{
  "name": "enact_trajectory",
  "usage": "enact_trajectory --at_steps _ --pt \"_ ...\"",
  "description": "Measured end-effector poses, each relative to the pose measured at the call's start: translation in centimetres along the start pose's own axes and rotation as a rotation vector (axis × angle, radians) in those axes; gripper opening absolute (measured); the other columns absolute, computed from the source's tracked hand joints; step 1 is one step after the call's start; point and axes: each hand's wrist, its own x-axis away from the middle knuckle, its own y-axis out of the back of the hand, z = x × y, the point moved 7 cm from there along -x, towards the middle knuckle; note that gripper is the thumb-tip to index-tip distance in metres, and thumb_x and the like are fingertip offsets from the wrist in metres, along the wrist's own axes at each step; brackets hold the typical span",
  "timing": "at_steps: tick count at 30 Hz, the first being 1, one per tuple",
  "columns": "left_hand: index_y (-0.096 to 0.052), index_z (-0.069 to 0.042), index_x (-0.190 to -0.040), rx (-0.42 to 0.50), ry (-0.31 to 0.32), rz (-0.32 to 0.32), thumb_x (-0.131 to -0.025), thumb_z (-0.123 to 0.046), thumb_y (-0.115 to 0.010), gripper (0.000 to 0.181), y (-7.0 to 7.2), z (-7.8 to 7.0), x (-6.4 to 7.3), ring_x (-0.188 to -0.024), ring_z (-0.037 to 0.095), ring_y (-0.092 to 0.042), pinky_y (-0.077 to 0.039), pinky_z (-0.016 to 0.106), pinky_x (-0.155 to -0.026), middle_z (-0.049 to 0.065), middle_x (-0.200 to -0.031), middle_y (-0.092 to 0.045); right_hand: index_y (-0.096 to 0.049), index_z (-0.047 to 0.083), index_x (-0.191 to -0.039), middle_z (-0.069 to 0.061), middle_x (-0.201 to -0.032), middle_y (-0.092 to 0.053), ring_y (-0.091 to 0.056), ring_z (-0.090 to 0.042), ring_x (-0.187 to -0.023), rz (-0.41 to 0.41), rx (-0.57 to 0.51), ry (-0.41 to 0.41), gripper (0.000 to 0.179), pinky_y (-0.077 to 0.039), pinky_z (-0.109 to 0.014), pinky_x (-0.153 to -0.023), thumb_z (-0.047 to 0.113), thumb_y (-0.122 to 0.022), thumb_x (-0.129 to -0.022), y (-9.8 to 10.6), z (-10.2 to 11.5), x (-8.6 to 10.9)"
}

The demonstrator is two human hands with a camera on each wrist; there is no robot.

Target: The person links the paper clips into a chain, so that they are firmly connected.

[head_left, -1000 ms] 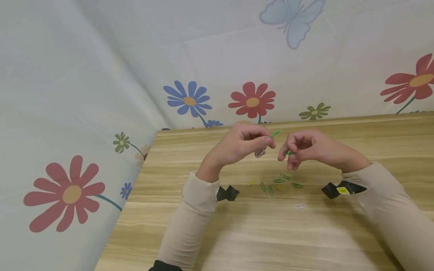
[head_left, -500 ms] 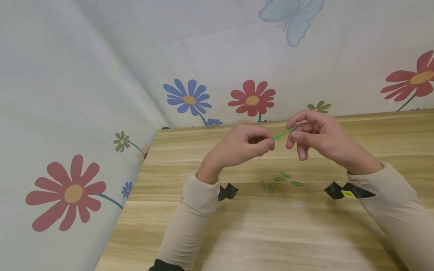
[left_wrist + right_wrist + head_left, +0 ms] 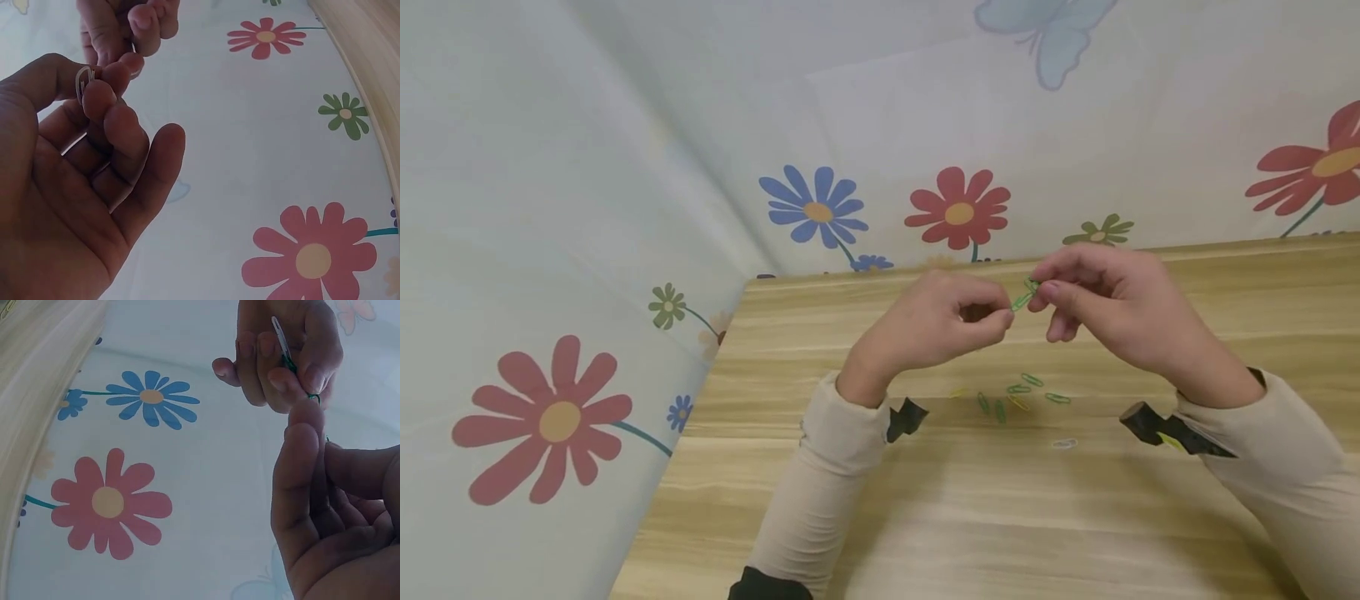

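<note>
My left hand [image 3: 936, 325] pinches a green paper clip [image 3: 1020, 302] between thumb and forefinger. A white paper clip [image 3: 281, 336] is linked to its green end and juts out behind the left fingers in the right wrist view. Facing it, my right hand [image 3: 1120, 308] pinches another green paper clip [image 3: 1032, 285] between thumb and forefinger. The two green clips overlap at the fingertips, above the table. Fingers hide most of both clips in the wrist views.
Below the hands, several green paper clips [image 3: 1000, 410] lie loosely on the wooden table [image 3: 970, 517], with yellow clips [image 3: 1017, 402] among them. Nearer me lies a white clip [image 3: 1064, 444]. A flower-printed sheet [image 3: 887, 108] stands behind the table.
My right hand has risen from over the loose clips, bringing its green clip up to the one in my left hand. The left hand has shifted slightly right.
</note>
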Motion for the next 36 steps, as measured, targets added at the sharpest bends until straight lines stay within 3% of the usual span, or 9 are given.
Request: enact_trajectory --at_steps 7,14,17,20,24,28,32,36 --pt "-0.068 -0.013 -0.082 -0.006 -0.022 -0.003 -0.095 -0.01 -0.06 0.015 0.3 -0.5 -0.2 -0.061 0.009 -0.046 -0.038 0.025 -0.058 -0.005 -0.066 -0.051 -0.068 -0.001 -0.104 -0.005 -0.084 -0.068 -0.065 -0.015 -0.059 -0.038 0.106 0.009 0.013 -0.054 -0.023 -0.059 -0.009 -0.062 -0.095 -0.2 0.6 -0.3" --pt "-0.065 -0.009 -0.079 0.026 -0.113 -0.06 -0.095 -0.006 -0.059 0.017 1.4 -0.9 -0.5 -0.061 0.01 -0.047 -0.039 0.028 -0.06 -0.005 -0.066 -0.048 -0.067 -0.002 -0.104 -0.008 -0.085 -0.066 -0.066 -0.015 -0.062 -0.033 0.167 0.028 0.015 -0.053 -0.02 -0.062 -0.012 -0.061 -0.094 0.5 1.1 -0.7" --pt "-0.066 -0.009 -0.082 0.03 -0.091 -0.07 -0.095 -0.007 -0.059 0.014 1.8 -0.6 -0.6 -0.063 0.011 -0.048 -0.041 0.028 -0.061 -0.004 -0.067 -0.05 -0.068 -0.001 -0.105 -0.007 -0.085 -0.067 -0.065 -0.014 -0.063 -0.04 0.189 0.014 0.016 -0.052 -0.019 -0.064 -0.012 -0.062 -0.094 0.9 1.2 -0.7" --pt "-0.067 -0.01 -0.085 0.051 -0.023 -0.02 -0.097 -0.01 -0.06 0.014 1.5 0.0 -0.6 -0.062 0.012 -0.048 -0.041 0.027 -0.061 -0.003 -0.068 -0.053 -0.07 0.0 -0.106 -0.003 -0.084 -0.068 -0.066 -0.014 -0.064 -0.046 0.198 0.017 0.018 -0.052 -0.018 -0.064 -0.012 -0.064 -0.093 1.1 1.5 -0.6" --pt "-0.066 -0.009 -0.092 0.17 0.082 0.108 -0.1 -0.013 -0.061 0.011 0.0 1.0 -0.7 -0.068 0.015 -0.051 -0.043 0.027 -0.065 0.001 -0.077 -0.058 -0.072 0.001 -0.107 0.001 -0.087 -0.068 -0.066 -0.012 -0.065 -0.047 0.213 0.067 0.024 -0.051 -0.017 -0.064 -0.014 -0.065 -0.09 1.0 2.2 -0.4" --pt "-0.064 -0.001 -0.112 0.38 0.081 0.183 -0.1 -0.009 -0.061 0.015 -1.6 1.4 -1.2 -0.088 0.018 -0.06 -0.051 0.03 -0.081 0.006 -0.096 -0.064 -0.073 0.003 -0.104 0.002 -0.086 -0.067 -0.064 -0.009 -0.065 -0.021 0.208 0.195 0.032 -0.051 -0.018 -0.062 -0.022 -0.067 -0.084 0.7 3.2 -0.2" --pt "-0.058 0.008 -0.125 0.551 0.016 0.183 -0.1 -0.001 -0.056 0.026 -2.8 1.4 -1.5 -0.1 0.02 -0.062 -0.051 0.036 -0.093 0.011 -0.108 -0.064 -0.074 0.004 -0.102 0.003 -0.083 -0.064 -0.061 -0.008 -0.065 0.022 0.194 0.294 0.039 -0.051 -0.019 -0.059 -0.026 -0.069 -0.078 0.3 3.8 0.1" --pt "-0.062 0.011 -0.115 0.603 -0.021 0.134 -0.101 0.002 -0.05 0.02 -3.3 1.4 -1.4 -0.098 0.019 -0.062 -0.05 0.036 -0.092 0.014 -0.106 -0.066 -0.073 0.005 -0.104 0.005 -0.085 -0.063 -0.06 -0.007 -0.063 0.038 0.199 0.297 0.04 -0.051 -0.019 -0.058 -0.026 -0.069 -0.078 0.0 3.7 0.5"
